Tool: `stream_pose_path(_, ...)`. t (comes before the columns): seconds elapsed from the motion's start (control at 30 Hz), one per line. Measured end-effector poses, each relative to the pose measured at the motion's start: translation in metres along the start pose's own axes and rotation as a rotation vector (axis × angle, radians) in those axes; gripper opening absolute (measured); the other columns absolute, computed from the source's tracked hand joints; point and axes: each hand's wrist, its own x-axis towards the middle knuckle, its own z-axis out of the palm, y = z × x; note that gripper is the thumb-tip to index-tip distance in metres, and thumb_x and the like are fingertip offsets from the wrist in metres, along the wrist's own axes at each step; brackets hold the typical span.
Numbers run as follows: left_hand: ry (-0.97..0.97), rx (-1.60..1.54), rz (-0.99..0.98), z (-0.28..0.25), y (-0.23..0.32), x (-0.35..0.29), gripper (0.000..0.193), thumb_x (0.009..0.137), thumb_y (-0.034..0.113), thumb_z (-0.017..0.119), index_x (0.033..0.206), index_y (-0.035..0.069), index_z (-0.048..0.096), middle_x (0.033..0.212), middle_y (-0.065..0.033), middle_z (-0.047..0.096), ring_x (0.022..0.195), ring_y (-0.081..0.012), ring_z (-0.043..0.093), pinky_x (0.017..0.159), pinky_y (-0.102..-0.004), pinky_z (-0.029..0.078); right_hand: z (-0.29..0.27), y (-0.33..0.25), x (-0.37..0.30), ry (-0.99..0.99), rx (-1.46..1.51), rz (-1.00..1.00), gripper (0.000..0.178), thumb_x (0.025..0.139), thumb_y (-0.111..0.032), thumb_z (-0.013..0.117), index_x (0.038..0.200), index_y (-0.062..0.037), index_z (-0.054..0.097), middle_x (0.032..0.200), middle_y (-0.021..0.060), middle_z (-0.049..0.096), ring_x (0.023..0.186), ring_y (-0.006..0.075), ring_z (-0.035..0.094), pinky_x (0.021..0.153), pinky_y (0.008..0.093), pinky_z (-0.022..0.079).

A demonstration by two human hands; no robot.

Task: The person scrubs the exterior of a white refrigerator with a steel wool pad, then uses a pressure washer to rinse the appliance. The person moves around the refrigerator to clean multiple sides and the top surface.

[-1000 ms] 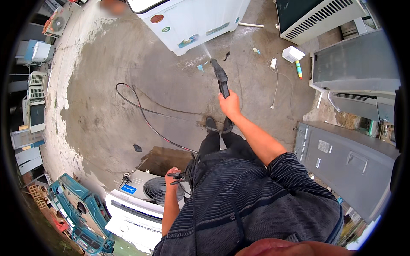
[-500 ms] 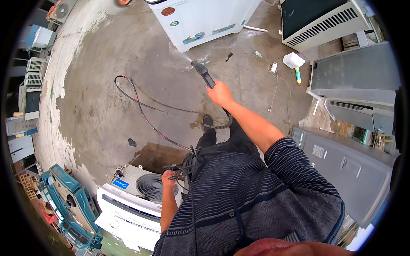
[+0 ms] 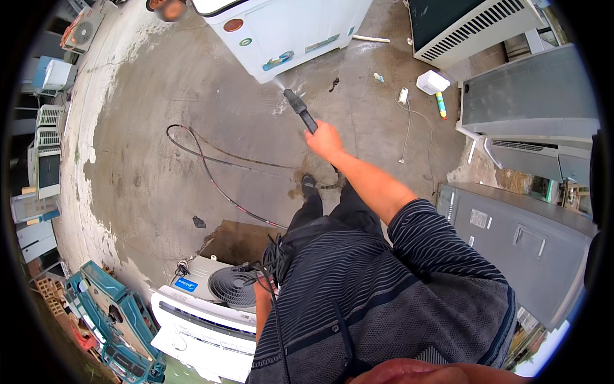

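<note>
Out in front, my right hand [image 3: 325, 141] is closed round the grip of a black spray gun [image 3: 298, 106]. A fine jet of water leaves its nozzle toward the bottom corner of a white washing machine [image 3: 288, 38]. A dark hose [image 3: 206, 165] loops over the wet concrete to the left of my feet. Low by my left hip, my left hand [image 3: 263, 292] is closed on a black cable, its fingers partly covered by a tangled cable bundle [image 3: 275, 257]. Beneath that hand lies an air conditioner outdoor unit [image 3: 201, 274] with a round fan grille.
A white indoor air conditioner unit [image 3: 204, 323] lies behind the outdoor one. Grey appliance cabinets [image 3: 511, 249] line the right side. A white jug [image 3: 433, 82], a spray can [image 3: 441, 105] and a corded power strip [image 3: 403, 96] lie on the floor. Part of another person [image 3: 167, 9] shows at the top left.
My view has shifted slightly, with the washing machine now further left. My left hand has drawn in closer to my body with the cables. My right hand keeps the spraying gun at the machine's corner.
</note>
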Motion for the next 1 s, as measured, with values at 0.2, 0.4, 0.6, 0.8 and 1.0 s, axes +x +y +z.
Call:
stream_pose_path(0.2,0.012,0.248,0.157,-0.012,0.03,0.017,0.024,0.098,0.028,0.058,0.105,0.006,0.065,0.082,-0.0083,0.068,0.062,-0.0215,0.065,0.05,-0.0334,0.051,-0.005,0.016,0.009,0.268,0.211,0.178,0.031,0.084,-0.028,0.072,0.095,0.0005,0.068,0.085,0.0244,0.071,0.085,0.0421,0.07,0.076,0.0488,0.054)
stream_pose_path(0.4,0.018,0.233,-0.087,-0.036,0.053,0.07,0.026,0.097,0.026,0.057,0.109,0.005,0.065,0.09,-0.0104,0.072,0.065,-0.0232,0.068,0.053,-0.0336,0.053,-0.029,0.045,0.009,0.428,0.222,0.235,0.031,0.083,-0.029,0.073,0.094,0.0005,0.07,0.084,0.0243,0.071,0.084,0.0419,0.071,0.075,0.0478,0.054)
stream_pose_path(0.6,0.096,0.212,0.046,-0.027,0.061,0.071,0.029,0.098,0.03,0.053,0.108,0.006,0.066,0.091,-0.0106,0.072,0.07,-0.0222,0.068,0.054,-0.0355,0.054,-0.054,0.057,0.003,0.448,0.324,0.146,0.031,0.085,-0.029,0.073,0.094,0.0001,0.069,0.079,0.0205,0.071,0.075,0.0361,0.07,0.071,0.0445,0.054)
stream_pose_path(0.8,-0.059,0.27,0.198,-0.031,0.057,0.075,0.034,0.102,0.036,0.046,0.101,0.008,0.064,0.076,-0.0072,0.066,0.06,-0.0203,0.063,0.051,-0.0368,0.051,-0.07,0.06,0.0,0.502,0.352,0.098,0.027,0.087,-0.025,0.071,0.091,0.0009,0.068,0.073,0.0162,0.07,0.068,0.0274,0.069,0.066,0.041,0.052)
stream_pose_path(1.0,-0.039,0.203,0.253,-0.023,0.046,0.075,0.037,0.104,0.042,0.044,0.09,0.011,0.061,0.068,-0.0055,0.061,0.053,-0.0204,0.058,0.047,-0.0369,0.047,-0.083,0.046,-0.015,0.385,0.344,-0.02,0.029,0.087,-0.026,0.072,0.088,0.0023,0.066,0.068,0.0127,0.066,0.064,0.0224,0.065,0.062,0.0401,0.05)
